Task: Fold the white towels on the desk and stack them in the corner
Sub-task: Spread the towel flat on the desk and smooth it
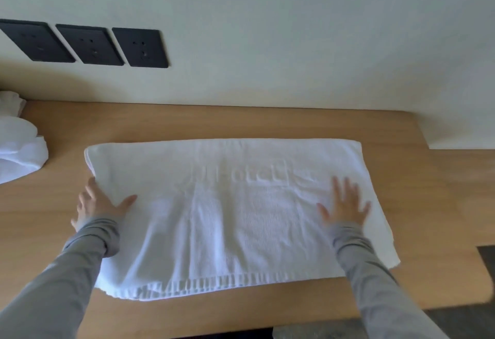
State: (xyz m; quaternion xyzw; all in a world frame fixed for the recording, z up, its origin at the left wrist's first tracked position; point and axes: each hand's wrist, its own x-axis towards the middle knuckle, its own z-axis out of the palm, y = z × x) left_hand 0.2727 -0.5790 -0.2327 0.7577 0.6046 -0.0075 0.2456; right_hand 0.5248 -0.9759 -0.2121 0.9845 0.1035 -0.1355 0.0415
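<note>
A white towel with a woven hotel logo lies spread flat across the wooden desk. Its left edge shows a doubled layer. My left hand rests flat at the towel's left edge, fingers straight, thumb on the cloth. My right hand lies flat on the right part of the towel with fingers spread; it is blurred. More white towels sit in a loose heap at the desk's far left, against the wall.
The desk runs along a pale wall with three black socket plates at upper left. A wall block steps out over the desk at the right. The desk's front edge is just below the towel; dark floor shows at right.
</note>
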